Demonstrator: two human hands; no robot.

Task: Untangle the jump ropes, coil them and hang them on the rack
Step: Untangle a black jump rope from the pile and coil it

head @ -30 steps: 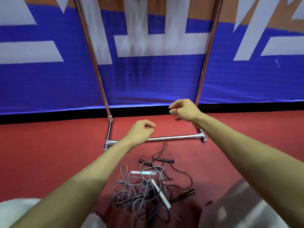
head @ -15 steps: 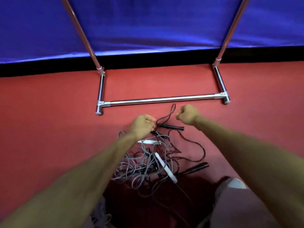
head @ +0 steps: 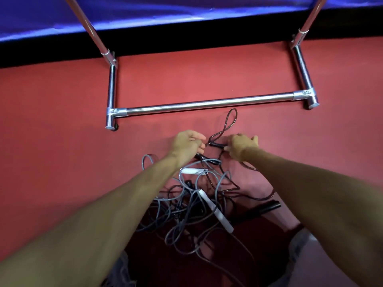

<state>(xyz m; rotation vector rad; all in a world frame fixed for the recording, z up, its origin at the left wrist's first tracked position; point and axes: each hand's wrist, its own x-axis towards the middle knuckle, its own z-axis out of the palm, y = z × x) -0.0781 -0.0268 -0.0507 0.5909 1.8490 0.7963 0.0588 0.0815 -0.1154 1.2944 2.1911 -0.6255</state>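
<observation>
Ropes (head: 192, 204) are lying tangled on the floor (head: 62, 162) near the rack (head: 207, 103), limp, light, probably snagging. Left hand (head: 187, 145) is pinching a black cord (head: 230, 121); right hand (head: 241, 147) is gripping its stiff handle (head: 217, 145), likely the surest hold.

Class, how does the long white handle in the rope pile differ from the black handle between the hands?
The white handle lies untouched amid the tangle; the black handle is gripped by the right hand, its cord pinched by the left hand. The white handle slants toward the camera; the black handle lies crosswise. Both are slim jump-rope handles.
</observation>
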